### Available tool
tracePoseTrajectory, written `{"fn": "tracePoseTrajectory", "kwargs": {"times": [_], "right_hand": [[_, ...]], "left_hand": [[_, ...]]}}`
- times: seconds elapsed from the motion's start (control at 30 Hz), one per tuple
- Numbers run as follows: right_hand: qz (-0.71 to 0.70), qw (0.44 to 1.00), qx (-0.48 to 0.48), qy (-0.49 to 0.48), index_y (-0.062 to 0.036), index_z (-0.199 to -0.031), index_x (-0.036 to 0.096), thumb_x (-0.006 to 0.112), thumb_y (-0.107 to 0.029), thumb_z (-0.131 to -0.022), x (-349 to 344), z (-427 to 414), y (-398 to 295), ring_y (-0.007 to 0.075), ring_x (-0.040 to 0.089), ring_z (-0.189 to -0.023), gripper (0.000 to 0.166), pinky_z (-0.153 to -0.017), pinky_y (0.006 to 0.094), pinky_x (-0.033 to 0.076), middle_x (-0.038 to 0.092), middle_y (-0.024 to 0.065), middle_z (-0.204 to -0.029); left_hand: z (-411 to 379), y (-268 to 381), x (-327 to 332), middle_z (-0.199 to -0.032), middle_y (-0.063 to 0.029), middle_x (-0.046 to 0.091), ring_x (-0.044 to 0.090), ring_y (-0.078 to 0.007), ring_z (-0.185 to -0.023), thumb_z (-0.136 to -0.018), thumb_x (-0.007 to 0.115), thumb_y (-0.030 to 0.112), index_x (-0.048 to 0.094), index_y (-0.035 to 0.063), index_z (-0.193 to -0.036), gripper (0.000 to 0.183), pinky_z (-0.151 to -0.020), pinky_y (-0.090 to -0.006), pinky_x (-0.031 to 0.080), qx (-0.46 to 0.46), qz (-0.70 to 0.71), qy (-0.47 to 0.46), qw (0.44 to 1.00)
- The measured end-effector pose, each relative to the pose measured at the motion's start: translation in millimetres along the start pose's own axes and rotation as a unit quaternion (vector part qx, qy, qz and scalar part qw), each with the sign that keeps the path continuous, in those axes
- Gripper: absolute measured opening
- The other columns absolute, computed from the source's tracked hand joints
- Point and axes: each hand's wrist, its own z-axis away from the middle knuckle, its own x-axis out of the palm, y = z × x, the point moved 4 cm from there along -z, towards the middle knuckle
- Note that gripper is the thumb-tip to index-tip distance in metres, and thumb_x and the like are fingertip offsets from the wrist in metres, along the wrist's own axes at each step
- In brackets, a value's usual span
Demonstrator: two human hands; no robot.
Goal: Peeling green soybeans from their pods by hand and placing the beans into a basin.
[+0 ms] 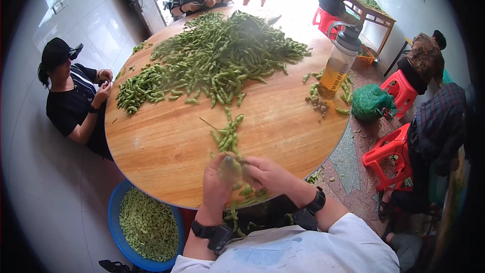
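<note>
My left hand (216,184) is above the near edge of the round wooden table (166,136), gripping a green soybean pod (230,168). Thumb and fingers of my right hand (269,174) pinch the right end of that pod; a smudge on the view blurs the contact. Just beyond my hands lies a small cluster of pods (227,136) with a thin stem. More pods (248,191) are beneath and between my wrists, some hanging near my lap. At lower left, a blue basin (113,212) holds shelled green beans (149,223).
A big heap of soybean pods (227,53) covers the table's far half. On the right stand a bottle of amber liquid (333,68) and small brown lumps (320,108). Co-workers (75,94) sit around. Red plastic stools (390,155) and a green mesh bag (373,102) occupy the right floor.
</note>
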Motion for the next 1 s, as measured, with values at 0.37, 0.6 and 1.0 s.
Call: {"fn": "tracePoseTrajectory", "kwargs": {"times": [0.37,0.6,1.0], "right_hand": [[0.514,0.798,-0.23,0.214,-0.0013,-0.081,0.046,0.054,-0.011,-0.085,4.5,-2.9,-11.5,0.0374,0.057,-0.066,0.013,-0.053,0.0425,0.045,0.056,0.0194,-0.07],[0.441,0.848,-0.219,0.193,-0.0007,-0.082,0.046,0.055,-0.013,-0.086,11.8,1.4,-9.0,0.0385,0.057,-0.066,0.016,-0.053,0.043,0.044,0.056,0.0202,-0.07],[0.303,0.907,-0.206,0.207,0.0017,-0.079,0.051,0.057,-0.012,-0.084,-2.3,7.8,-21.3,0.0367,0.056,-0.06,0.016,-0.053,0.0396,0.042,0.055,0.0202,-0.066]], "left_hand": [[-7.5,-7.2,2.1,-0.089,-0.0016,0.06,0.053,-0.007,-0.077,-0.084,0.049,-0.006,0.062,0.0018,-0.095,0.018,-0.066,-0.0193,0.042,0.075,-0.13,0.108,0.983],[-9.0,-7.7,-2.9,-0.09,-0.0044,0.061,0.056,-0.0115,-0.083,-0.078,0.043,-0.012,0.063,-0.0014,-0.094,0.027,-0.075,-0.022,0.044,0.108,-0.122,0.091,0.982],[-6.0,-2.5,-3.4,-0.087,-0.0037,0.059,0.049,-0.0063,-0.063,-0.085,0.051,-0.002,0.054,-0.0037,-0.115,0.03,-0.048,-0.0167,0.035,-0.008,0.03,0.052,0.998]]}}
